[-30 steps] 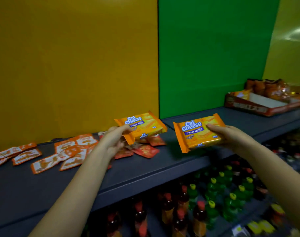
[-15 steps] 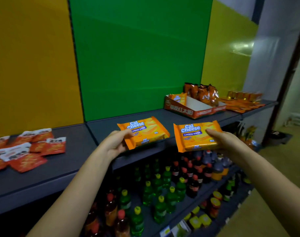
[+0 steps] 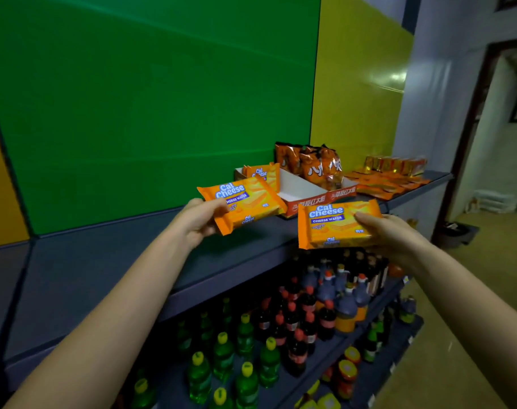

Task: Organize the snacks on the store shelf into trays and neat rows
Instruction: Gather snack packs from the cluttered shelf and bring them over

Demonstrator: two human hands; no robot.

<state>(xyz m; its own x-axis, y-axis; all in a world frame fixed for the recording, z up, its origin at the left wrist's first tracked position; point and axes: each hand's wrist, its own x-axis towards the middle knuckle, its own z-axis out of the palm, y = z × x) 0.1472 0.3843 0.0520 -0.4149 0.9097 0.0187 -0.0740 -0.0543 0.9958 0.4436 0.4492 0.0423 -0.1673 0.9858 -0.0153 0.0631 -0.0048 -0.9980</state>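
Fingers (image 3: 213, 205) of the left hand (image 3: 196, 221) are clamped on the lower-left end of one Cal Cheese wafer pack (image 3: 242, 203), thumb on the printed face, the rest hidden underneath; that pack is carried in the air above the grey shelf (image 3: 109, 276), just short of the cardboard tray (image 3: 307, 191) at about 2 o'clock from it. Its long axis runs from roughly 8 o'clock to 2 o'clock, label up and readable, the free end pointing toward the tray, where another pack of the same wafer (image 3: 263, 172) already stands against the tray's left end. Further right, the right hand (image 3: 390, 234) pinches a second wafer pack (image 3: 338, 224) by its right end, thumb on top, fingers closed beneath; this one is held out past the shelf's front lip, over the bottles (image 3: 325, 305) on the lower shelf, with its long axis close to 9-to-3 and the label facing up. I judge the main risk is here: each pack is gripped at one end only and the film looks slick, so a loosened pinch could drop the right one among the bottles. Setting both in at once could also knock over the standing pack or the chip bags (image 3: 310, 163) at the tray's far end.
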